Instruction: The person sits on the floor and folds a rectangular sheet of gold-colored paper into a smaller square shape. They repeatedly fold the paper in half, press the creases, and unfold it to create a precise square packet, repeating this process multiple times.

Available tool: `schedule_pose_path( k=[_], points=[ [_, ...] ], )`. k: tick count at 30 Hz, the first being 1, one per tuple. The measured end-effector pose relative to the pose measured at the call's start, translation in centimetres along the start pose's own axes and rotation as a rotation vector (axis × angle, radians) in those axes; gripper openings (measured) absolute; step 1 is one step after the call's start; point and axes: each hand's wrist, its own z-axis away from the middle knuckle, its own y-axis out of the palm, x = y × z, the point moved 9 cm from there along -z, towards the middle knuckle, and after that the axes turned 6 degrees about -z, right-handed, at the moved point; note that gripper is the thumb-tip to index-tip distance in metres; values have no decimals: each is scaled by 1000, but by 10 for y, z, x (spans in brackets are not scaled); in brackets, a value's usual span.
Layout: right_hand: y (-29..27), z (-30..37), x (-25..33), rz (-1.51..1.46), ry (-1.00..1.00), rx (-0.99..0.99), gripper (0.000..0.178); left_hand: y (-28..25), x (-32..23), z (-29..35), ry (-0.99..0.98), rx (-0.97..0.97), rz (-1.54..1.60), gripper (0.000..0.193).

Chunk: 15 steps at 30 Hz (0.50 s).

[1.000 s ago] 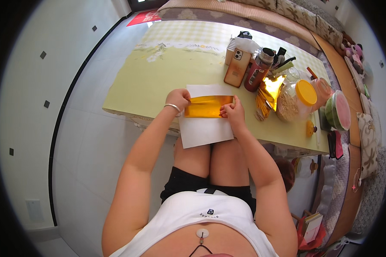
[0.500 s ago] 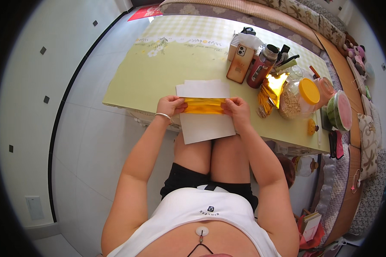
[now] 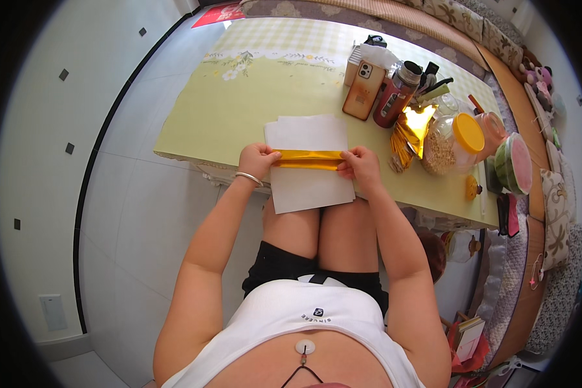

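Worktop (image 3: 200,132): broad table under a pale yellow-green cloth, with a checked, flower-trimmed far side.
White paper (image 3: 313,194): flat, overlapping rectangular sheets at the near edge, overhanging toward the person's thighs.
Gold bundle (image 3: 408,132): shiny, crinkled metallic foil, lying well apart on the right.
Gold strip (image 3: 309,160): narrow, glossy metallic foil, stretched crosswise over the white paper; contact with it is unclear.
Left hand (image 3: 257,160): grip pinching the strip's left end.
Right hand (image 3: 362,167): grip pinching its right end, fingers curled beneath.
Lengthwise folds: apparently begun, judging by the bands; finished creases cannot be confirmed, and neither end is released.
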Motion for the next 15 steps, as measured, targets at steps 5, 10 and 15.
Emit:
schedule_pose_path(
  k=[5,10,15],
  points=[
    [6,5,3,176,7,57,18,-1,1,0,175,-74,-351,18],
    [4,7,-1,121,-33,133,18,2,-7,3,253,-85,-443,18],
    [5,10,0,140,-34,89,17,-1,-2,-2,270,-83,-468,19]
  ],
)
